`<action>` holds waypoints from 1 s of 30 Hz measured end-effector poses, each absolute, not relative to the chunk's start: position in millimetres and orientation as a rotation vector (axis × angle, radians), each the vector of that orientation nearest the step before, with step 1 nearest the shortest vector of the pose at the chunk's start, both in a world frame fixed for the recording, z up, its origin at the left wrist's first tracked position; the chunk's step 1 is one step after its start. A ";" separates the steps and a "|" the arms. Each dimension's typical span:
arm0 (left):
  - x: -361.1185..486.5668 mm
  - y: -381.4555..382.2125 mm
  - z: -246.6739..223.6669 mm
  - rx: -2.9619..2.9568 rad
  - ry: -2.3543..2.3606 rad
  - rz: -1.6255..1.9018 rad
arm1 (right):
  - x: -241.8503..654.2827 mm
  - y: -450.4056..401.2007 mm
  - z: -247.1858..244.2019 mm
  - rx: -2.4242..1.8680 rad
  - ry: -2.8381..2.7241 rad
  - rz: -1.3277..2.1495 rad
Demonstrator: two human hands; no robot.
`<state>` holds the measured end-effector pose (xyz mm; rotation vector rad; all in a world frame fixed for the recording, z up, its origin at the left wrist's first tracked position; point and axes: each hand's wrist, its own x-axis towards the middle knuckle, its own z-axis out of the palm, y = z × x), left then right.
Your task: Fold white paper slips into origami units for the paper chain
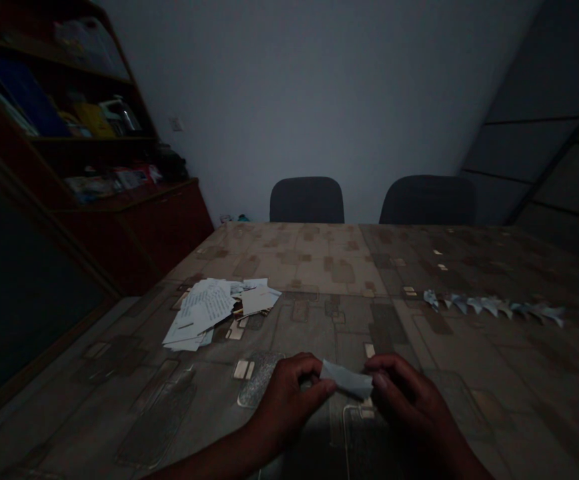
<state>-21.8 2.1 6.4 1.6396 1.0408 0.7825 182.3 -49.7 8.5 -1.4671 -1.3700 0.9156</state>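
Note:
A small strip of pale paper (347, 380), which looks folded, is stretched between my two hands just above the table. My left hand (294, 390) pinches its left end between thumb and fingers. At the other end, my right hand (404, 387) grips the paper, also with thumb and fingertips. To the left lies a loose pile of printed paper sheets (207, 307), with cut paper pieces (257, 300) at its right side. Over on the right, several folded paper pieces (489, 307) stand in a row.
The table (309, 333) wears a patterned brown cloth. Two dark chairs (307, 200) stand behind its far edge, against a pale wall. At the left is a wooden cabinet (162, 227) with filled shelves. The room is dim.

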 end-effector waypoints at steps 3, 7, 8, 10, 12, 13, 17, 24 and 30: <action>-21.2 2.3 6.5 1.647 1.061 0.780 | 182.2 -49.8 9.0 -1.484 -1.377 0.898; -21.5 1.6 4.5 1.647 1.047 0.779 | 184.7 -48.8 4.4 -1.481 -1.421 0.895; -21.7 1.4 3.4 1.648 1.044 0.781 | 185.4 -48.3 2.5 -1.481 -1.435 0.883; -21.9 1.1 1.3 1.657 1.038 0.788 | 186.4 -47.3 -0.9 -1.480 -1.478 0.848; -21.8 1.2 0.3 1.691 1.030 0.786 | 185.4 -46.6 -2.4 -1.480 -1.527 0.825; -21.6 1.3 0.6 1.723 1.024 0.776 | 184.0 -46.6 -2.2 -1.480 -1.535 0.812; -21.8 1.8 6.4 1.939 1.010 0.763 | 175.3 -48.9 2.3 -1.492 -1.543 0.746; -19.2 -0.2 7.2 2.490 0.810 1.021 | 169.1 -53.8 -3.2 -1.540 -1.639 0.532; -14.1 -0.6 4.6 2.513 0.801 1.033 | 166.1 -57.3 -7.9 -1.526 -1.692 0.464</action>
